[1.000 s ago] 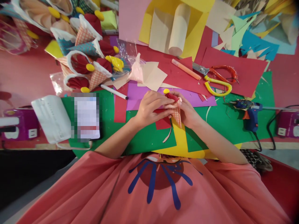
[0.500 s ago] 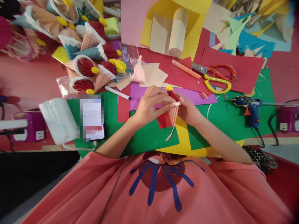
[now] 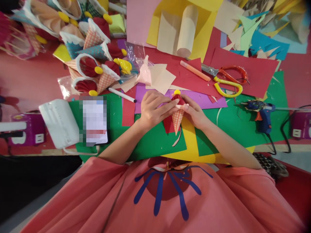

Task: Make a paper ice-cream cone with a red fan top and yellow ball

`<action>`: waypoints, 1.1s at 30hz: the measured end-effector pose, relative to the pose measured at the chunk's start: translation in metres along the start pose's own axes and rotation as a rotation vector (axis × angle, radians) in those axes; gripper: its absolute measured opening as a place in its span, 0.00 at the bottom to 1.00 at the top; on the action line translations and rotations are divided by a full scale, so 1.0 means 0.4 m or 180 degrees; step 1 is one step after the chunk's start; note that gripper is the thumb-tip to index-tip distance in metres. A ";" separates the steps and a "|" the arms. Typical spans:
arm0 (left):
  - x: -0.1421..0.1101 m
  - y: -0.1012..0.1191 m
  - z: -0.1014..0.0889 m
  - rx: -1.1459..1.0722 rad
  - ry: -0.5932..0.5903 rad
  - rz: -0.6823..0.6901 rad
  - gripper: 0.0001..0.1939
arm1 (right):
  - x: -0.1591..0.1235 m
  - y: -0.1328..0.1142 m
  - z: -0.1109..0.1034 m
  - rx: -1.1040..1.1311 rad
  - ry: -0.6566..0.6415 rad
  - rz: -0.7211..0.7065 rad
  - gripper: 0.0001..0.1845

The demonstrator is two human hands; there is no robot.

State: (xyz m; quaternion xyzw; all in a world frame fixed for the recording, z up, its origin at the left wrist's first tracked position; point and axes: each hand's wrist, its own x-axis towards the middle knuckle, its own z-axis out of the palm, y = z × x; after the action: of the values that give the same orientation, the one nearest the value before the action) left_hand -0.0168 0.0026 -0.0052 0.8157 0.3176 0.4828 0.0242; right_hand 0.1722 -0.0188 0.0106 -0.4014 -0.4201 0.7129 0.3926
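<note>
A pinkish-red tabletop (image 3: 19, 76) is spread with coloured craft sheets, a green sheet (image 3: 145, 142) lying nearest the wearer. Over it, at the centre of the frame, the left hand (image 3: 153, 108) has its fingers closed on the rim of a checked cone (image 3: 178, 119), while the right hand (image 3: 194, 113) pinches the rim's other side with its thumb forward. The cone, orange and white, points down toward the wearer; a dark red pleated top (image 3: 178, 99) rises from its pale rim and ends in a yellow ball (image 3: 177, 92).

Near the cone's tip is a thin pale strip (image 3: 177, 139); whether the two are joined cannot be told. A purple sheet (image 3: 209, 98) lies just behind the hands. Left of centre is a white marker (image 3: 122, 95) with a black end. Right of centre, an orange pen (image 3: 195, 71) lies beside scissors (image 3: 228, 87) with one yellow and one orange-red handle.

Farther out, a blue glue gun (image 3: 264, 119) rests at right, and a smartphone (image 3: 103, 139), its screen blurred, at left. More decorated cones (image 3: 105, 79) crowd the upper left; a cream roll (image 3: 188, 30) stands out at top centre, and paper scraps (image 3: 262, 45) fill the upper right.
</note>
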 end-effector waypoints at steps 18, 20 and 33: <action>0.023 0.025 -0.009 -0.0148 0.0265 -0.0077 0.19 | 0.001 -0.010 -0.019 -0.0488 -0.0089 -0.0572 0.36; 0.023 0.026 -0.008 -0.0119 0.0324 0.0013 0.13 | 0.001 -0.007 -0.021 -0.0643 -0.0007 -0.0510 0.36; 0.029 0.037 -0.005 -0.0576 0.0271 -0.0360 0.09 | -0.004 -0.013 -0.023 -0.0620 -0.0097 -0.0698 0.39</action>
State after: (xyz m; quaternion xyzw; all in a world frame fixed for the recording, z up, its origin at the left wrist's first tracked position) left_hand -0.0072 -0.0033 0.0098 0.7697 0.3190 0.5416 0.1115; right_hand 0.1823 -0.0157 0.0129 -0.3785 -0.5345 0.6276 0.4208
